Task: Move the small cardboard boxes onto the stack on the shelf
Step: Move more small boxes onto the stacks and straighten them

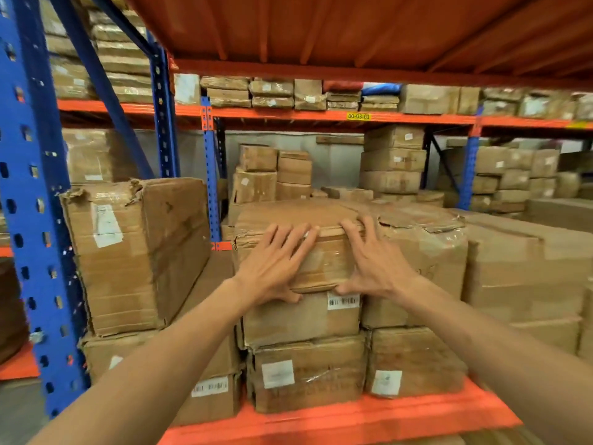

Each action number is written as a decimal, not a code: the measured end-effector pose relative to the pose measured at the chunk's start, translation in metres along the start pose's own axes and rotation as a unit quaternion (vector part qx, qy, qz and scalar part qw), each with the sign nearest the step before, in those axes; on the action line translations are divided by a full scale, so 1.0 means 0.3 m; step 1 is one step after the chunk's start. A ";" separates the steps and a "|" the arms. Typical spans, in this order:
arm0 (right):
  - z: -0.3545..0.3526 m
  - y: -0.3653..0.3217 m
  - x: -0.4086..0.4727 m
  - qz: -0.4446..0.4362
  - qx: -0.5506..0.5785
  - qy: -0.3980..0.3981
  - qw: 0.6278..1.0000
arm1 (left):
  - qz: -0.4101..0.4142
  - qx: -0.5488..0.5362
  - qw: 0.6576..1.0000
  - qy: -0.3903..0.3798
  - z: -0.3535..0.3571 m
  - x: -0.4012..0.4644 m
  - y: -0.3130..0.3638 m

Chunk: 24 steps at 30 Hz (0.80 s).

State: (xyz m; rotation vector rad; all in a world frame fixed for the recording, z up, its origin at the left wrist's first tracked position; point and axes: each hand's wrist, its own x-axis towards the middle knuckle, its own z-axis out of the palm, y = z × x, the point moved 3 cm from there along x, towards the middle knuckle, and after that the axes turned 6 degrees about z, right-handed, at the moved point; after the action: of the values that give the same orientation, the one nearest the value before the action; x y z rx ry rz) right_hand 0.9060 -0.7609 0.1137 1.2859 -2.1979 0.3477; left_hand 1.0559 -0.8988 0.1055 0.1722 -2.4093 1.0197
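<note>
A small cardboard box (324, 261), wrapped in clear tape, sits on top of a stack (305, 370) of two more boxes on the orange shelf (353, 422). My left hand (272, 268) lies flat against its front face, fingers spread, thumb hooked under the lower edge. On the box's right front corner rests my right hand (375, 261), fingers reaching over the top edge, thumb under the bottom edge. Both hands press on the box from the front.
A large torn box (138, 252) stands on the left beside a blue rack upright (29, 203). More box stacks (423, 271) fill the right. The orange shelf deck (353, 30) above hangs low. Further racks hold boxes behind.
</note>
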 end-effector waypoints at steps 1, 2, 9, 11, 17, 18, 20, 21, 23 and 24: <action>0.009 0.002 0.001 -0.006 -0.008 0.007 1.000 | -0.003 0.004 1.000 0.013 0.008 -0.002 0.008; 0.012 0.001 0.007 -0.014 -0.031 0.024 0.999 | 0.002 0.008 1.000 0.022 0.014 -0.001 0.005; 0.012 -0.034 0.045 -0.011 -0.120 0.027 0.992 | 0.031 0.005 0.999 0.008 0.045 0.006 -0.026; 0.006 -0.046 0.040 -0.001 -0.121 0.011 0.993 | 0.028 -0.002 1.000 0.012 0.039 -0.003 -0.021; -0.137 -0.128 0.100 -0.025 -0.085 -0.028 0.996 | -0.148 -0.059 0.975 0.157 -0.058 -0.146 -0.107; -0.175 -0.180 0.125 -0.051 -0.068 -0.016 0.996 | -0.232 -0.058 0.952 0.190 -0.077 -0.207 -0.152; -0.244 -0.295 0.166 -0.107 -0.061 0.005 0.992 | -0.398 -0.084 0.884 0.231 -0.093 -0.320 -0.234; -0.274 -0.376 0.187 -0.138 -0.061 0.018 0.988 | -0.466 -0.103 0.847 0.234 -0.100 -0.385 -0.274; -0.321 -0.546 0.218 -0.196 -0.068 0.044 0.977 | -0.557 -0.136 0.788 0.224 -0.105 -0.492 -0.322; -0.339 -0.631 0.229 -0.222 -0.072 0.053 0.971 | -0.583 -0.152 0.768 0.217 -0.105 -0.533 -0.333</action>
State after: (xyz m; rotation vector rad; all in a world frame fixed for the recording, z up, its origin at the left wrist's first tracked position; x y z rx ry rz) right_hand 1.0773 -0.8565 0.2253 1.5861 -1.7464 0.0761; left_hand 1.2369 -0.9604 0.1066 1.0269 -1.4872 0.0411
